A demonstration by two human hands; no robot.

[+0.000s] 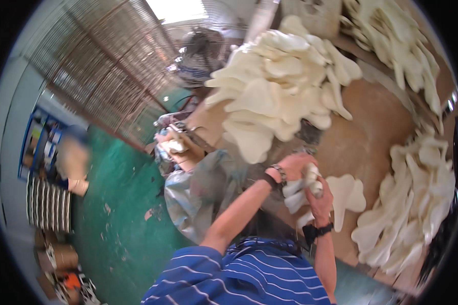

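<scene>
Both hands meet over the near edge of a brown work table [371, 112]. My left hand [295, 166] is closed around the upper end of a folded cream-white soft piece [312, 178]. From below and to the right, my right hand [320, 201] grips the same piece, its fingers curled. Another whitish folded piece [293, 197] hangs under my left hand; what carries it is hard to make out. A flat, lobed cream piece [347, 195] lies just right of my right hand.
A large heap of cream lobed pieces [275, 76] covers the table's far left. More heaps lie at the right [404, 208] and far right [392, 35]. A plastic sack [183, 198] stands left of the table. Beyond the green floor [122, 218] is a person [72, 157].
</scene>
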